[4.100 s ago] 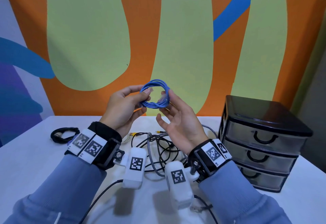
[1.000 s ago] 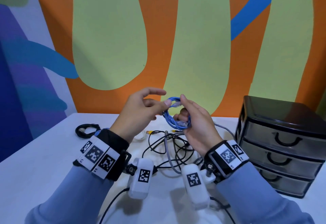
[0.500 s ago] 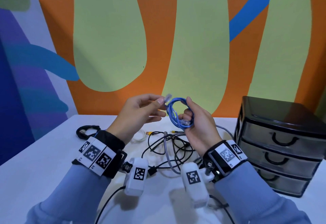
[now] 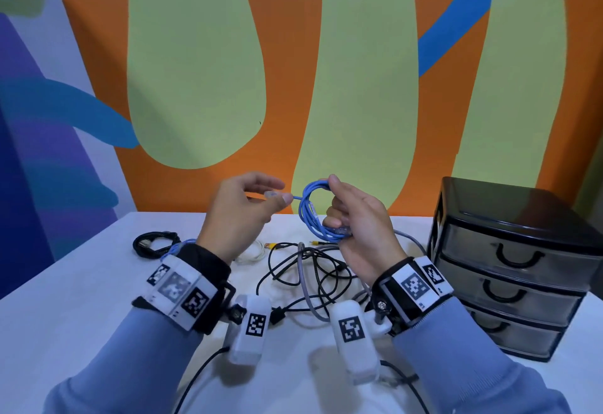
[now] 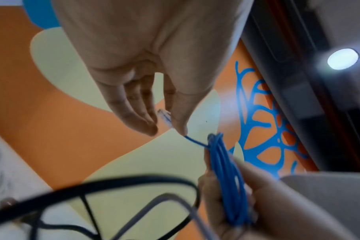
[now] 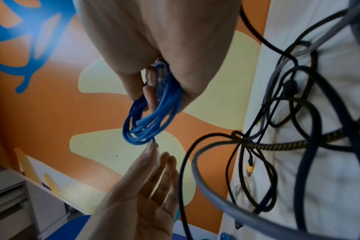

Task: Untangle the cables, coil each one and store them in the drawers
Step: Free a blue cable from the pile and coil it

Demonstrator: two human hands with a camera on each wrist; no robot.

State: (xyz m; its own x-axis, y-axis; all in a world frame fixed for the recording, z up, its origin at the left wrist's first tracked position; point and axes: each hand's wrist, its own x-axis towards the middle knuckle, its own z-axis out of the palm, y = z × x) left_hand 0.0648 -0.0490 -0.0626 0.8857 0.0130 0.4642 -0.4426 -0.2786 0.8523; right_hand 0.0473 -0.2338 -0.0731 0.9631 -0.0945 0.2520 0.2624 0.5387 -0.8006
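Low in the frame, the tangled cables (image 4: 313,276) are lying on the white desk (image 4: 65,325), not yet sorted. Just above them the right hand (image 4: 354,217) is gripping the blue cable (image 4: 315,214), its coil held upright at centre frame. Left of it, the left hand (image 4: 241,208) is pinching the clear plug (image 4: 272,194); half a second ago that end was sitting against the coil, and now it is being drawn out leftward, probably to wrap or tuck the tail. At far left a coiled black cable (image 4: 153,244) is resting. At right, all three drawers (image 4: 518,279) are standing closed, so storing is still ahead.
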